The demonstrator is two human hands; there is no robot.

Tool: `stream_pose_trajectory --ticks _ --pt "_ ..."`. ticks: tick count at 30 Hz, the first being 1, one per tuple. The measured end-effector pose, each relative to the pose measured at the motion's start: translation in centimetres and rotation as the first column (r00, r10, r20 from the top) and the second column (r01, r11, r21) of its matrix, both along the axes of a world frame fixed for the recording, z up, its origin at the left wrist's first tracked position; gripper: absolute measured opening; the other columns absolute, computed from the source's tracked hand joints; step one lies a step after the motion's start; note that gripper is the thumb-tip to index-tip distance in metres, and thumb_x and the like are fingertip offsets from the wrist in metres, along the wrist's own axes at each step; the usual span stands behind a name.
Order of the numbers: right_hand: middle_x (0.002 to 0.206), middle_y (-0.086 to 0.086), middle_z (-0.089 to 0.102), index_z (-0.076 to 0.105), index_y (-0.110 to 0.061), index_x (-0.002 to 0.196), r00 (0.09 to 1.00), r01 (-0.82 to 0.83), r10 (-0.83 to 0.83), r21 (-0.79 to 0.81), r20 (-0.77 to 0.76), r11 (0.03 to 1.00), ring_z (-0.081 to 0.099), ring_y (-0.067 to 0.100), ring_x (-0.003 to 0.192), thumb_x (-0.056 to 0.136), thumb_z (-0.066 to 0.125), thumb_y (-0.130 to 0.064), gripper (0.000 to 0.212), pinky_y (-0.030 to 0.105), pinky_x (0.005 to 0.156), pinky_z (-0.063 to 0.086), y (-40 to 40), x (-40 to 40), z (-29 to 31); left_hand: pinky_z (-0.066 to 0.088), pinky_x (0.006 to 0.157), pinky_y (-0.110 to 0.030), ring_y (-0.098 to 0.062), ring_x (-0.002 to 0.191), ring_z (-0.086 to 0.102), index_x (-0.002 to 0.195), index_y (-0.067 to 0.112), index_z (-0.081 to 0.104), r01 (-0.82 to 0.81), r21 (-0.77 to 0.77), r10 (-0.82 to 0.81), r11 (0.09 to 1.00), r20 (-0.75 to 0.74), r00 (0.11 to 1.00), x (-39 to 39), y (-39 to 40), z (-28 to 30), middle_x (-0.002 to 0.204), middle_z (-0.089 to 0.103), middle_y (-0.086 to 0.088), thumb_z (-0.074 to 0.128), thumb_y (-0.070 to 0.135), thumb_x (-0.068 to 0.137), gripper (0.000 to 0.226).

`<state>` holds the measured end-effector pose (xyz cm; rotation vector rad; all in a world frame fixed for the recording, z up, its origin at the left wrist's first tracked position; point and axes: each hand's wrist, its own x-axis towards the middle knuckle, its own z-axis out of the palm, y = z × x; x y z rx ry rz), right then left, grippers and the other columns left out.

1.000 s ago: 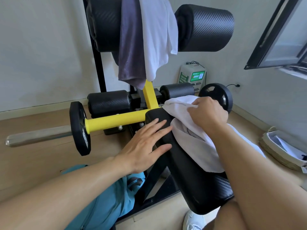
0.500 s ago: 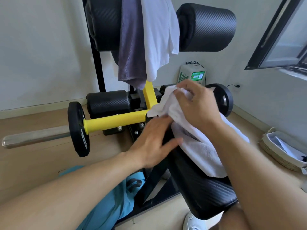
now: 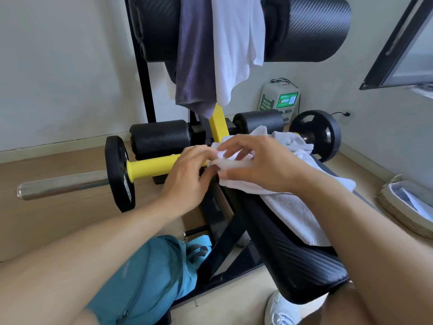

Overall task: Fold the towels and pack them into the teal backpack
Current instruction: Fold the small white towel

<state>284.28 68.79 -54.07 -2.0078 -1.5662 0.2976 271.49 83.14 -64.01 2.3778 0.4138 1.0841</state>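
Now both hands, left [image 3: 187, 174] and right [image 3: 262, 165], pinch the far end of the white towel [image 3: 290, 207] lying on the bench [image 3: 293, 261], mid-fold. Next, probably bring that end toward the near edge. Backpack [image 3: 145, 277] waits on the floor, near left.

Legible text is scarce. White-and-green charging box [image 3: 280, 99] on the floor by the wall: green front panel carries "30" followed by small characters, then a figure ending "80%"; exact characters too small to confirm. QR code square at the panel's upper right. Teal backpack [image 3: 143, 275]: small pale logo print on its side, unreadable. Left weight plate [image 3: 119, 173]: raised lettering, illegible.
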Motion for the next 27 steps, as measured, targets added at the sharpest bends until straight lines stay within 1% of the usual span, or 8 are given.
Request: stream_pose_trajectory --ticks 3,6,8,12,14,20,25,27 --pt "0.134 -0.014 0.053 0.039 -0.045 0.146 0.937 0.173 -0.096 -0.208 0.335 0.963 0.042 0.013 0.125 0.066 0.085 -0.055 0.093 0.031 0.092 0.036 -1.0 1.1 0.6 0.039 0.08 -0.028 -0.011 0.099 0.054 0.092 0.024 0.06 -0.124 -0.203 0.122 0.971 -0.023 0.992 -0.7 0.6 0.5 0.098 0.064 0.011 0.054 0.022 0.103 0.012" --pt "0.122 -0.001 0.055 0.051 -0.032 0.128 0.868 0.338 -0.162 -0.321 0.469 0.885 0.045 0.029 0.126 0.078 0.073 -0.047 0.056 0.041 0.096 0.036 -1.4 2.1 0.4 0.034 0.065 -0.032 -0.015 0.074 0.048 0.081 0.017 0.049 -0.219 -0.396 0.224 0.892 -0.034 0.974 -1.6 1.2 1.1 0.076 0.053 0.005 0.053 0.025 0.103 0.023" --pt "0.094 0.0 0.058 0.049 -0.029 0.099 0.848 0.364 -0.232 -0.205 0.476 0.909 0.056 0.03 0.105 0.083 0.062 -0.026 0.021 0.037 0.082 0.039 -1.1 2.0 0.4 0.033 0.062 -0.035 -0.016 0.067 0.043 0.081 0.008 0.047 -0.23 -0.433 0.221 0.871 -0.072 0.973 -2.3 1.4 1.2 0.07 0.047 0.001 0.057 0.028 0.101 0.03" --pt "0.08 -0.005 0.054 0.058 -0.013 0.096 0.845 0.244 -0.394 0.395 0.361 0.886 0.048 0.024 0.091 0.069 0.062 0.0 0.03 0.025 0.083 0.029 -0.1 0.6 0.8 0.036 0.061 -0.034 -0.019 0.063 0.046 0.073 0.002 0.043 -0.116 -0.44 0.086 0.89 -0.088 0.992 -3.4 1.5 1.4 0.068 0.053 -0.011 0.068 0.036 0.095 0.047" --pt "0.081 0.0 0.061 0.062 -0.009 0.09 0.846 0.06 -0.348 0.576 0.403 0.815 0.052 0.027 0.091 0.064 0.056 0.001 0.029 0.03 0.093 0.035 0.6 -0.6 1.1 0.04 0.062 -0.027 -0.01 0.064 0.05 0.076 0.007 0.046 -0.072 -0.47 0.036 0.88 -0.084 0.996 -4.0 1.6 1.8 0.066 0.057 0.005 0.073 0.027 0.092 0.037" --pt "0.094 0.0 0.066 0.069 -0.011 0.094 0.857 -0.156 -0.166 0.553 0.487 0.818 0.058 0.031 0.097 0.067 0.059 -0.002 0.03 0.034 0.094 0.039 3.2 -3.4 -0.7 0.052 0.098 -0.041 -0.014 0.102 0.071 0.111 0.021 0.072 0.061 -0.611 -0.224 0.789 -0.195 0.955 -6.8 2.1 2.5 0.107 0.078 0.0 0.079 0.018 0.079 0.033" --pt "0.109 -0.001 0.063 0.069 -0.018 0.104 0.869 -0.067 -0.208 0.523 0.45 0.85 0.05 0.024 0.105 0.067 0.067 -0.014 0.037 0.034 0.083 0.042 4.6 -4.2 -2.4 0.039 0.114 -0.053 -0.034 0.121 0.063 0.115 0.018 0.077 0.167 -0.951 -0.494 0.261 0.017 0.869 -10.0 2.2 2.3 0.129 0.069 -0.017 0.096 0.044 0.056 0.067" --pt "0.097 0.001 0.063 0.074 -0.02 0.099 0.842 -0.104 -0.227 0.561 0.49 0.822 0.052 0.026 0.091 0.074 0.06 -0.018 0.028 0.037 0.073 0.044 5.0 -4.4 -3.0 0.04 0.113 -0.056 -0.041 0.124 0.059 0.128 0.004 0.066 0.224 -0.959 -0.5 0.173 0.111 0.859 -10.7 2.2 2.4 0.135 0.061 -0.026 0.093 0.052 0.059 0.088"
